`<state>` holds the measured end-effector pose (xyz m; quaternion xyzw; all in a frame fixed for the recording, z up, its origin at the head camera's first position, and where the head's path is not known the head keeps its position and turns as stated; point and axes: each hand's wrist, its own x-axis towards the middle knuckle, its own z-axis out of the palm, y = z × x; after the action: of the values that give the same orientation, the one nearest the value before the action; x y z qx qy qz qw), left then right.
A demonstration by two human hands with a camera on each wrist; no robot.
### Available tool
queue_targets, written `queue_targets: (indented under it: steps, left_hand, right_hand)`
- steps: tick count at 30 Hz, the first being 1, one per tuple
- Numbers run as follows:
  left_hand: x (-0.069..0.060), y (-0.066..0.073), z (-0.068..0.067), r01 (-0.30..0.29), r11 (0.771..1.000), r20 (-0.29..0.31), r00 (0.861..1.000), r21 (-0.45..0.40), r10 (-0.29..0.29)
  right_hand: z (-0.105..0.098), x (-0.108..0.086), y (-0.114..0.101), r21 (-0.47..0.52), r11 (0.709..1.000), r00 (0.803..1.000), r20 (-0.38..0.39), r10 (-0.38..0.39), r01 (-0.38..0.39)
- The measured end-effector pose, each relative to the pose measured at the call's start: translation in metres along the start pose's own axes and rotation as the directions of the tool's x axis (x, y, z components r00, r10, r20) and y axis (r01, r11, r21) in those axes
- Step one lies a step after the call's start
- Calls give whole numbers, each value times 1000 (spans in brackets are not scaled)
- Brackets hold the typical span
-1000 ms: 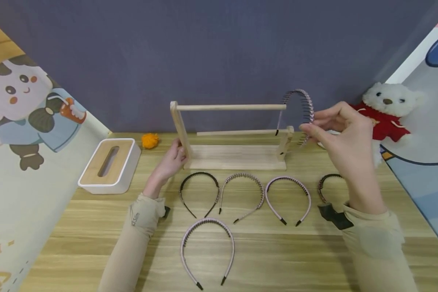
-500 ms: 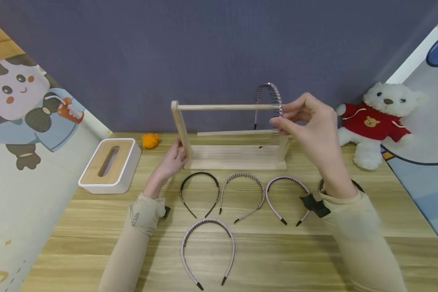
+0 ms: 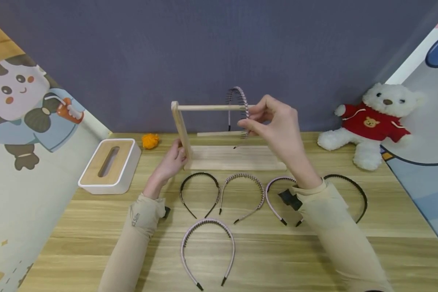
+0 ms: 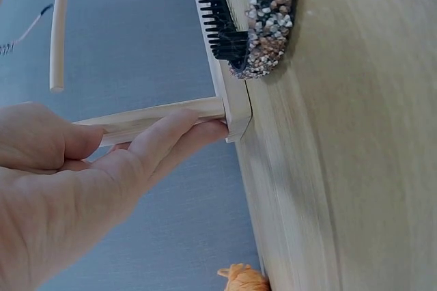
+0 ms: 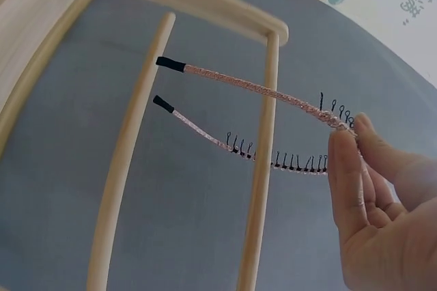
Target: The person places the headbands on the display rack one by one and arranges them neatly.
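My right hand (image 3: 273,123) pinches a pink toothed headband (image 3: 242,95) between thumb and fingers. In the right wrist view the headband (image 5: 252,87) straddles the upper rod (image 5: 263,161) of a wooden rack, one arm on each side, its black tips near the lower rod (image 5: 123,161). My left hand (image 3: 171,161) grips the left upright (image 3: 181,129) of that rack; in the left wrist view thumb and fingers (image 4: 164,144) close around it. In front of the rack base (image 3: 233,158) lie a black headband (image 3: 199,173), a beaded one (image 3: 260,190) and a pink one (image 3: 271,207).
Nearer the front lies another pink headband (image 3: 208,221); a dark one (image 3: 365,198) is partly behind the right sleeve. A white tissue box with wooden lid (image 3: 109,166) and an orange ball (image 3: 150,140) stand left. A white teddy bear (image 3: 372,121) sits at the right.
My right hand has moved left with the headband, from the free right end of the upper rod to around its middle. My left hand has stayed on the upright.
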<state>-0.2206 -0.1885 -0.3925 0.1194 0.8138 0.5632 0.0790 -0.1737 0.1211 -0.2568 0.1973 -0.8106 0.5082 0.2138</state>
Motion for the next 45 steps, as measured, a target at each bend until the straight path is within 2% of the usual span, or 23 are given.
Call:
queue_targets:
  steps: [4, 12, 19, 24, 32, 35, 45]
  left_hand:
    - [0, 0, -1, 2, 1000, 2, 1000, 19, -2]
    - [1, 1, -1, 3, 999, -3, 1000, 34, -2]
    - [2, 1, 1, 27, 1000, 0, 1000, 10, -27]
    - [3, 0, 1, 20, 1000, -7, 1000, 13, -19]
    - [2, 3, 2, 23, 1000, -6, 1000, -20, -23]
    - [2, 2, 2, 22, 1000, -13, 1000, 1, -22]
    - [1, -1, 2, 32, 999, -35, 999, 5, -31]
  right_hand:
    - [15, 7, -3, 39, 999, 1000, 23, -10, 9]
    - [43, 17, -13, 39, 999, 998, 53, -25, 23]
    - [67, 24, -16, 81, 996, 995, 96, -36, 28]
    - [80, 28, -18, 87, 996, 993, 115, -37, 27]
    - [100, 32, -20, 40, 997, 988, 136, -67, 62]
    - [108, 32, -18, -2, 998, 987, 143, -69, 70]
    - [121, 28, -13, -58, 997, 981, 188, -43, 55]
